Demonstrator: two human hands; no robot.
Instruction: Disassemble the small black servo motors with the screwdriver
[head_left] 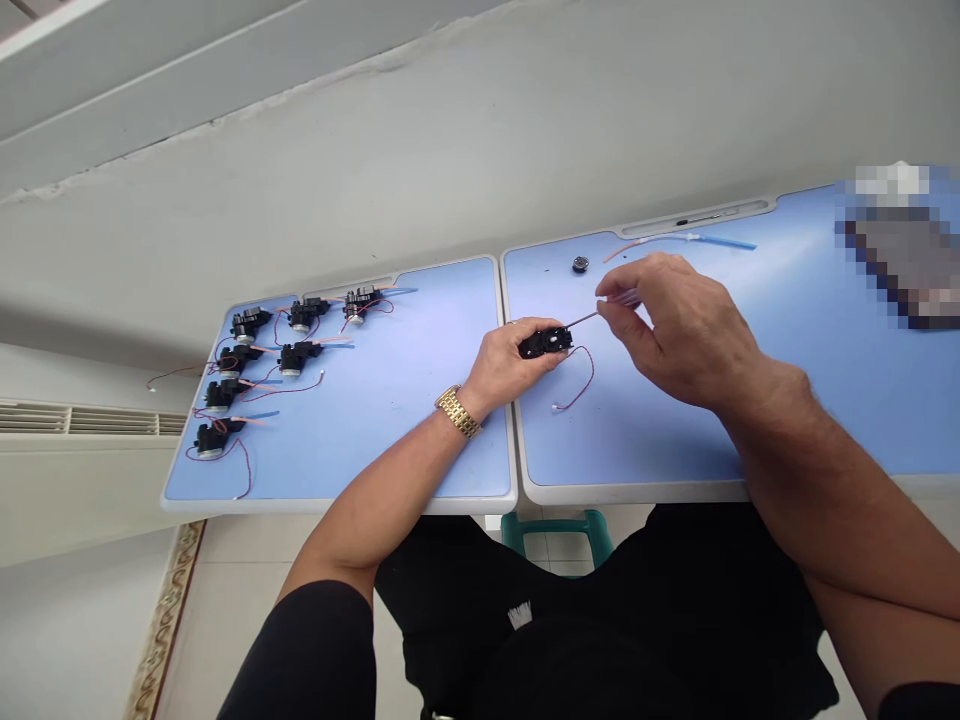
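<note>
My left hand (508,362) is closed around a small black plastic housing (546,342), near the gap between the two tables. From the housing a thin red and dark wire (591,375) loops down to a white connector on the tabletop. In my right hand (675,320) a screwdriver (583,319) is pinched between thumb and fingers, its handle partly hidden. Its thin metal shaft points left and reaches the right end of the housing. A round black part (580,264) lies on the table just beyond.
On the left table (427,400) sit several black assemblies (300,357) with trailing wires. A tube with orange and blue ends (720,242) lies at the back of the right table (645,450). A blurred dark object (911,262) is at far right. The wall (480,140) borders the back.
</note>
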